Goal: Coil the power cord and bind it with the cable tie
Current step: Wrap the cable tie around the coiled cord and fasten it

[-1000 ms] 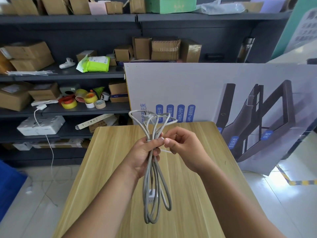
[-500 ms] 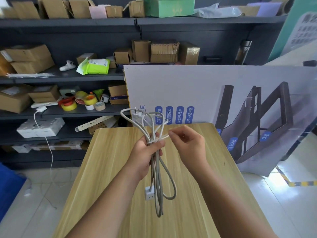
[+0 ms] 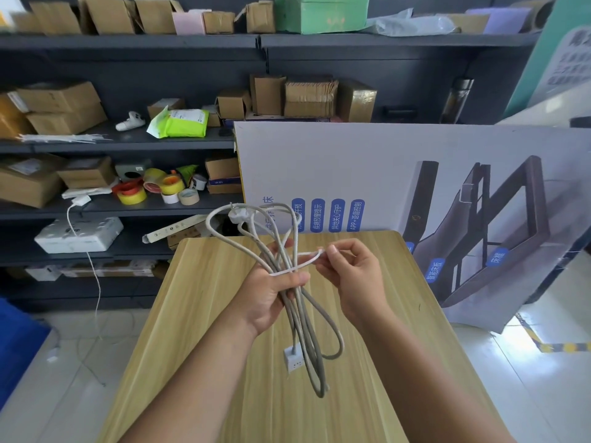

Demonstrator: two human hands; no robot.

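Note:
A grey power cord [image 3: 300, 318] is gathered into long loops and held above the wooden table [image 3: 204, 314]. My left hand [image 3: 271, 292] grips the bundle at its middle, thumb pressed across it. The plug [image 3: 240, 215] sticks up among the upper loops, and a small white socket block [image 3: 292, 358] hangs with the lower loops. A thin white cable tie [image 3: 303, 262] wraps around the bundle at my left thumb. My right hand [image 3: 351, 276] pinches the tie's free end between thumb and forefinger, up and to the right of the bundle.
Behind the table leans a large printed board [image 3: 399, 174]. Dark shelves [image 3: 128, 142] on the left hold cardboard boxes, tape rolls [image 3: 153, 190] and a white power strip [image 3: 80, 235]. Tiled floor lies on both sides of the table.
My right hand has drawn the cable tie's end away to the right and upward, leaving a visible strip across the bundle. The lower loops have swung slightly to the right.

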